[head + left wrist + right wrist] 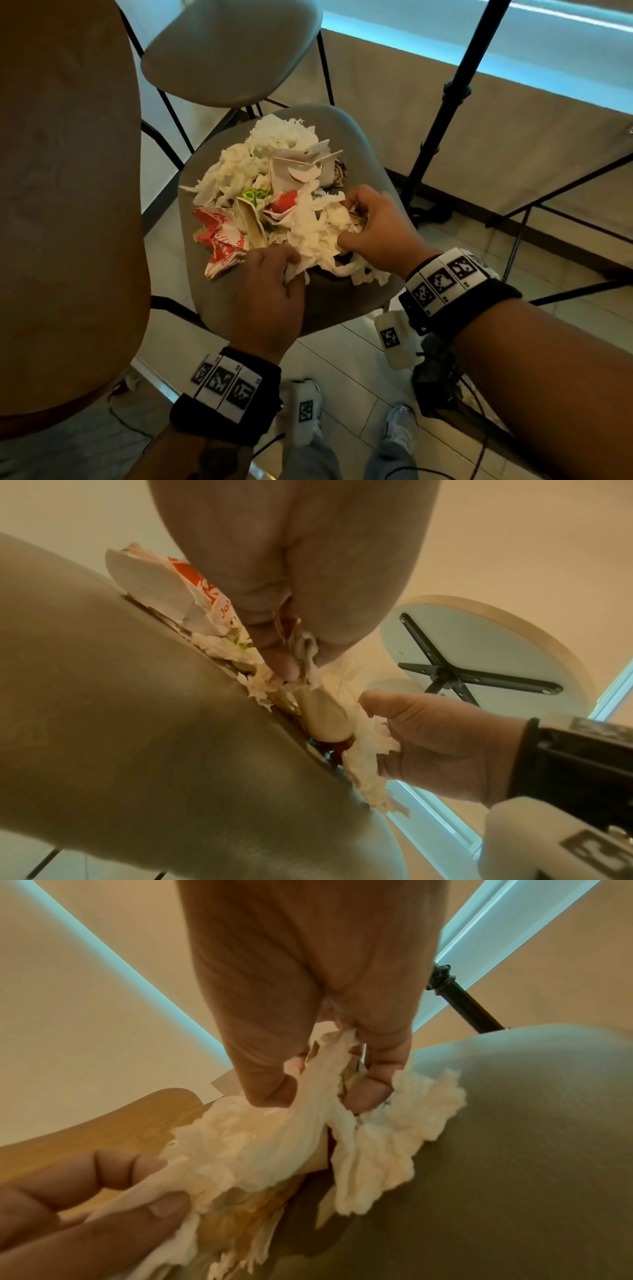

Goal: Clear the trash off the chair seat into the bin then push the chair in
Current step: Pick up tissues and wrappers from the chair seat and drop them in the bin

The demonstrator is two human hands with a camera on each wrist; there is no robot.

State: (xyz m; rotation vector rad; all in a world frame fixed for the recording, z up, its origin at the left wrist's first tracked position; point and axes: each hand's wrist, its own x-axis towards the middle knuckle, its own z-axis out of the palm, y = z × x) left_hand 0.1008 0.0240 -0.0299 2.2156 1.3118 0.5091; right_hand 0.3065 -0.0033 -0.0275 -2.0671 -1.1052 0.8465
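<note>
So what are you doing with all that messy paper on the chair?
A person is gathering trash off a grey chair seat. The left hand and the right hand are both gripping crumpled white tissue at the near edge of the pile. A red and white wrapper and a torn cardboard piece still lie on the seat. No bin shows in these pictures.

Warm dim light, soft blur, bent wide-angle edges

Crumpled trash (274,192) heaped on chair seat (359,137)
</note>
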